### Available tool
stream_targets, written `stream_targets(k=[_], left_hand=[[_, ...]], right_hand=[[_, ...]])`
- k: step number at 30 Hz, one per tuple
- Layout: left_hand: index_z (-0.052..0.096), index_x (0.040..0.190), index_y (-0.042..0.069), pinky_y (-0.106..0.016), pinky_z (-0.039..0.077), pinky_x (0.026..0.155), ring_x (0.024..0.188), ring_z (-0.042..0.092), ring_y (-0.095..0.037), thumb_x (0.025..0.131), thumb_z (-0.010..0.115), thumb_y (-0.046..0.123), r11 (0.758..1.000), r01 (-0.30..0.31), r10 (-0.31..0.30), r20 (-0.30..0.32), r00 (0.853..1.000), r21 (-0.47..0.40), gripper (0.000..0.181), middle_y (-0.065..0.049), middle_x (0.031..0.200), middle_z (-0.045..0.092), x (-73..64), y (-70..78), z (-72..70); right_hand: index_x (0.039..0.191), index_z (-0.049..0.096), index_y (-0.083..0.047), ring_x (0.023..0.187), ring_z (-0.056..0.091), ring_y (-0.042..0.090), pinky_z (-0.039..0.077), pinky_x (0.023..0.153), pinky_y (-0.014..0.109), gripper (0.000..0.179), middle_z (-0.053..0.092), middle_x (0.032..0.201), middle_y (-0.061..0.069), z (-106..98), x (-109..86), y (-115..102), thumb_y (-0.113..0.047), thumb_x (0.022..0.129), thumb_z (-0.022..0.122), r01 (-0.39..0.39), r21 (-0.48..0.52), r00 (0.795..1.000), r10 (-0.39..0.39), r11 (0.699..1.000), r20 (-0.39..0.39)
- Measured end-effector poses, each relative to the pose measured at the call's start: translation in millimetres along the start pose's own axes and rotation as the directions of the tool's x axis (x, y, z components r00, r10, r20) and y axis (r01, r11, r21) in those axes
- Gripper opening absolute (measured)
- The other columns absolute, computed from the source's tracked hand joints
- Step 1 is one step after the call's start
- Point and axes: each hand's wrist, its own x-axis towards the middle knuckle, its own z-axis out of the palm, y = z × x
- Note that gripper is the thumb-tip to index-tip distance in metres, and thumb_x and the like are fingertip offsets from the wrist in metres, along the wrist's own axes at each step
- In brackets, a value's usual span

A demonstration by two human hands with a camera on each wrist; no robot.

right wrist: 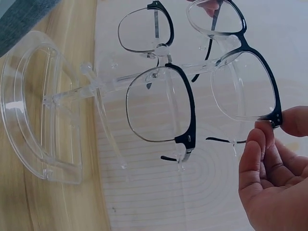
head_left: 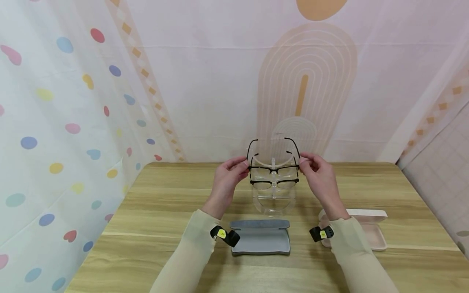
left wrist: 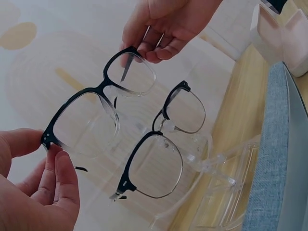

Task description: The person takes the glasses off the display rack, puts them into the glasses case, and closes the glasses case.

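A pair of glasses with a black upper rim and clear lower rims (left wrist: 99,89) is held between both hands in front of a clear display stand (right wrist: 14,106). My left hand (head_left: 229,177) pinches its left hinge corner between thumb and fingers. At the opposite hinge corner, the right hand (head_left: 320,175) pinches in the same way. The temples are unfolded and point back toward the wall. Just below, a second pair of glasses with black brows and thin metal rims (right wrist: 190,115) rests on the stand's lower tier, untouched by either hand.
An open grey-blue glasses case (head_left: 260,249) lies on the wooden table (head_left: 165,203) in front of the stand. To the right, an open pale pink case (head_left: 379,240) is partly covered by the right forearm. Patterned curtain (head_left: 205,89) hangs behind the table.
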Motion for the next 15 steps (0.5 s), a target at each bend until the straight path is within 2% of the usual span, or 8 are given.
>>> stream_targets(k=[7, 12, 15], left_hand=[[0.066, 0.126, -0.008, -0.028, 0.058, 0.084, 0.079, 0.066, -0.01, 0.097, 0.07, 0.002, 1.0, -0.005, 0.005, -0.007, 1.0, -0.025, 0.031, -0.004, 0.092, 0.071, -2.6, 5.0, 2.7], [0.065, 0.128, -0.008, -0.03, 0.058, 0.087, 0.081, 0.067, -0.011, 0.097, 0.069, 0.001, 1.0, -0.01, 0.01, 0.008, 1.0, -0.023, 0.033, -0.002, 0.091, 0.071, -5.7, 7.8, 3.1], [0.065, 0.129, -0.007, -0.03, 0.058, 0.086, 0.083, 0.068, -0.012, 0.096, 0.07, 0.001, 1.0, -0.016, 0.016, 0.022, 1.0, -0.003, 0.034, -0.005, 0.096, 0.072, -8.6, 8.4, 1.2]], right_hand=[[0.131, 0.067, -0.001, 0.084, 0.062, 0.013, 0.047, 0.071, 0.018, 0.034, 0.067, 0.095, 0.008, -2.0, -0.6, -4.4, -0.021, 0.104, 0.062, -0.002, 0.026, 1.0, 0.002, 1.0, 0.004], [0.133, 0.066, -0.002, 0.085, 0.061, 0.008, 0.048, 0.072, 0.018, 0.036, 0.067, 0.099, 0.01, -5.2, -3.0, -6.9, -0.023, 0.104, 0.061, 0.008, 0.03, 1.0, -0.008, 1.0, 0.008], [0.134, 0.066, -0.002, 0.086, 0.062, 0.008, 0.049, 0.074, 0.017, 0.036, 0.068, 0.102, 0.012, -6.3, -4.2, -7.0, -0.023, 0.104, 0.059, 0.012, 0.024, 1.0, -0.012, 1.0, 0.015]])
